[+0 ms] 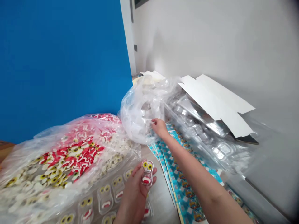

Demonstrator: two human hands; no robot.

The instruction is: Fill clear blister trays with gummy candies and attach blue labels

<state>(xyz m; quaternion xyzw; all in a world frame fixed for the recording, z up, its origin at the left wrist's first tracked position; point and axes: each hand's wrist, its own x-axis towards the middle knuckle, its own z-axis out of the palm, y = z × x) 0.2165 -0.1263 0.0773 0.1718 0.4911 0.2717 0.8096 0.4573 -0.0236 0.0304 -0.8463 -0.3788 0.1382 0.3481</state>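
Grey tabletop (163, 194) lies beneath the left hand (137, 193), blue panel (63, 62) beyond.

The one view looks from the person's head, forward and steeply down over a smooth grey work surface (161, 185), wide enough to take in a tall, flat blue panel (63, 62) at upper left and a plain pale-grey wall (210, 40) at upper right. The bare left hand (135, 191) sits close below the lens, at bottom centre; the bare right hand (159, 127) is farther out, near mid-frame.
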